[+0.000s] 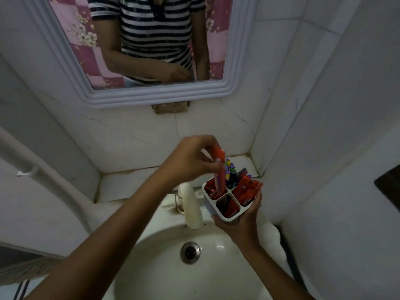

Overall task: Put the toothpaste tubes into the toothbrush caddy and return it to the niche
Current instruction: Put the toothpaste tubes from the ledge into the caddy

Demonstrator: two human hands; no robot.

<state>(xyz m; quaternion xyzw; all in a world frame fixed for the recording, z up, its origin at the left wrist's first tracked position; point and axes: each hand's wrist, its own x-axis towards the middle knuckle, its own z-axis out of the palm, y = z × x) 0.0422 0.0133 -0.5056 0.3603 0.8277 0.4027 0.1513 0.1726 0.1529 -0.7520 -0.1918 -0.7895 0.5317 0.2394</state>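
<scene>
My right hand (240,221) grips a white four-compartment toothbrush caddy (211,207) from below, holding it above the sink's back right. Red toothpaste tubes (246,191) fill its near and right compartments, and colourful toothbrushes (230,169) stand in the far one. My left hand (190,159) pinches the top of a red toothpaste tube (219,169), which stands upright with its lower end inside the caddy's left compartment. The tiled niche ledge (129,182) lies behind the caddy, under the mirror.
A white sink (160,267) with a metal drain (190,252) lies below my arms. A cream tap (190,206) stands just left of the caddy. A framed mirror (134,50) hangs above. White tiled walls close in on the left and right.
</scene>
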